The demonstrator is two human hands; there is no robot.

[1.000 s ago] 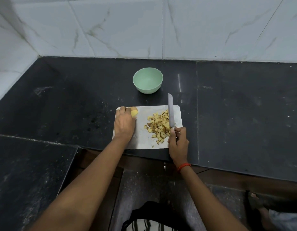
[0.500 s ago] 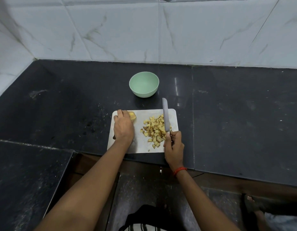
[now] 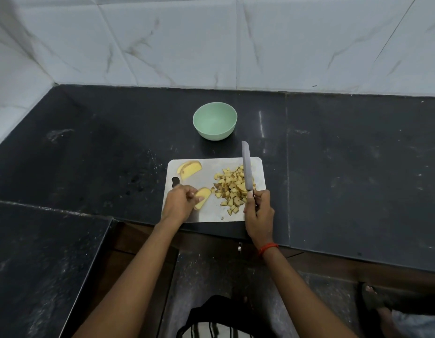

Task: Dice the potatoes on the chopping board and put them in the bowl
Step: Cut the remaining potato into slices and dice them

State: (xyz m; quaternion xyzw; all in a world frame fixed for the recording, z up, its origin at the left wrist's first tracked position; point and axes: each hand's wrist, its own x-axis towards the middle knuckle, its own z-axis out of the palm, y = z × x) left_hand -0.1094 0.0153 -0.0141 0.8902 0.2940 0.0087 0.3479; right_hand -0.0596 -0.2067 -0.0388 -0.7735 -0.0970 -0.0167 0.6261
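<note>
A white chopping board (image 3: 259, 164) lies near the counter's front edge. On its right half sits a heap of diced potato (image 3: 232, 187). Potato slices (image 3: 189, 169) lie at the board's far left corner. My left hand (image 3: 180, 203) pinches one potato slice (image 3: 203, 195) low on the board's near left part. My right hand (image 3: 259, 211) grips the handle of a knife (image 3: 246, 167), whose blade points away from me over the dice's right side. The pale green bowl (image 3: 214, 120) stands behind the board and looks empty.
The black stone counter (image 3: 345, 167) runs left and right, with a lower black slab (image 3: 41, 264) at the near left. White marble tiles (image 3: 211, 40) form the wall behind. A foot in a sandal (image 3: 375, 301) shows at the bottom right.
My left hand has drawn back from the board's far left corner toward me with one slice, leaving the other slices uncovered there. The knife hand has barely shifted.
</note>
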